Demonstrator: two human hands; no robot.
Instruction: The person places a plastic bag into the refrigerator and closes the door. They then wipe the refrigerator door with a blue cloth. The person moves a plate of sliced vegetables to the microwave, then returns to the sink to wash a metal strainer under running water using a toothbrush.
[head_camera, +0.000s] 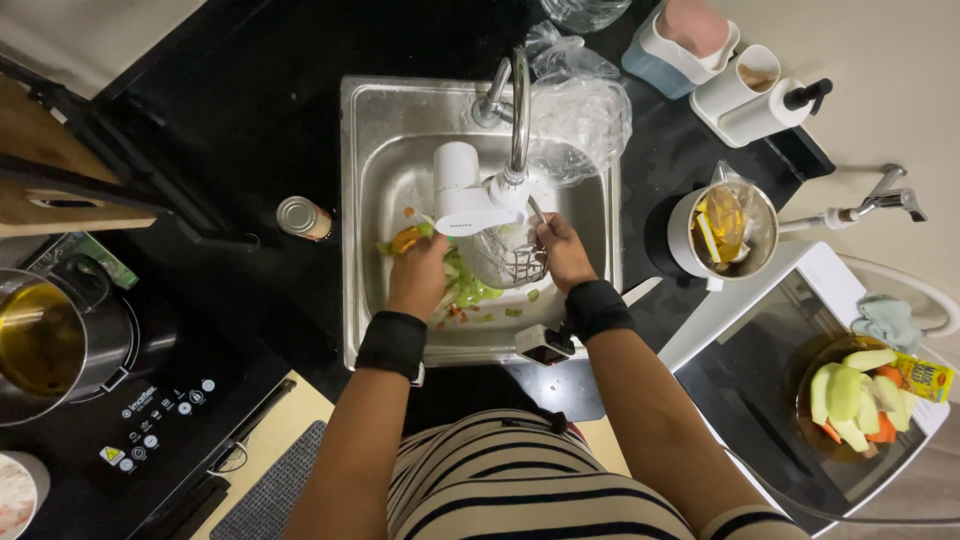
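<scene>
Both my hands reach into a steel sink (372, 170). My left hand (418, 275) is closed on a clump of green and orange vegetable scraps (408, 239) at the left of the basin. My right hand (562, 252) grips the rim of a round wire mesh strainer (510, 256), held under a white filter head (462, 188) on the curved tap (516, 100). More green peelings (478, 293) lie on the sink floor between my hands. Each wrist wears a black band.
A crumpled clear plastic bag (580, 110) sits at the sink's back right. A small tin (300, 216) stands left of the sink, a pot of oil (40, 340) on the cooktop. Right: a white bin (722, 230), a bowl of cut vegetables (855, 395), a soap holder (750, 95).
</scene>
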